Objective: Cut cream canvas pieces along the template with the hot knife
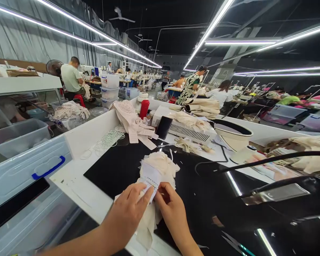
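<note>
Left hand [126, 212] — crumpled cream cloth [163, 163]

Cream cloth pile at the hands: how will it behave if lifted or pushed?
Probably floppy: the cloth pile lies crumpled, in soft folds. Lifted from one spot, it may shed pieces, as its edges look loose and uneven. Pushed, it might slide fairly easily: the black surface under it is glossy enough to mirror lights.

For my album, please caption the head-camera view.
Bare left hand and right hand at a white printed slip over layered cream cloth on a glossy black tabletop.
</note>
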`<state>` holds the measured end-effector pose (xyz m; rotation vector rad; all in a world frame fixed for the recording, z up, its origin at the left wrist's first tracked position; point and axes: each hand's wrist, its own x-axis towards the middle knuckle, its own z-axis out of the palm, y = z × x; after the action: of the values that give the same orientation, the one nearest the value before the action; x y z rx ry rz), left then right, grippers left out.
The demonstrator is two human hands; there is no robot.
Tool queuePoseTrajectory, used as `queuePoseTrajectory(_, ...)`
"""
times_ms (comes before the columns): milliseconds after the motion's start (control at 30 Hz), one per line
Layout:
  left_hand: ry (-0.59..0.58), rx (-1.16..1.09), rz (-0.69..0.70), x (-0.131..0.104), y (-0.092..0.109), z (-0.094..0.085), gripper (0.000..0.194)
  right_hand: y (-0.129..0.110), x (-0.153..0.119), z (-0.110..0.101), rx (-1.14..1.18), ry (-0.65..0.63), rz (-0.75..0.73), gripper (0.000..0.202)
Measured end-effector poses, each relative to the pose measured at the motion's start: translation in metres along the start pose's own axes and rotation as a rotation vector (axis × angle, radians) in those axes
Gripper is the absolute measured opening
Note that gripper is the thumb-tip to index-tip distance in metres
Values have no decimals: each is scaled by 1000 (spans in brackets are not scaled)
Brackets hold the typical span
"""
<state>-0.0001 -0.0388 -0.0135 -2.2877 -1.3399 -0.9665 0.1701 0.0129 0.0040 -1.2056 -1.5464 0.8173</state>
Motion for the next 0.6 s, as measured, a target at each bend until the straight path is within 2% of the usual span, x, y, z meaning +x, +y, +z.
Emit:
queuePoseTrajectory(167,84,62,105,-3,9,-1,41,-3,2,-5,52,19,88,27)
queuePoseTrajectory(367,74,63,124,-14,17,11,40,0,1,-7,70,25,133,17)
queuePoseTrajectory(500,-21,-52,134,-13,16,8,47,-1,1,-8,64,3,131,17)
queuePoseTrajectory(600,-187,-378,20,-2,2,-11,53,-1,1,-7,58,0,101,19)
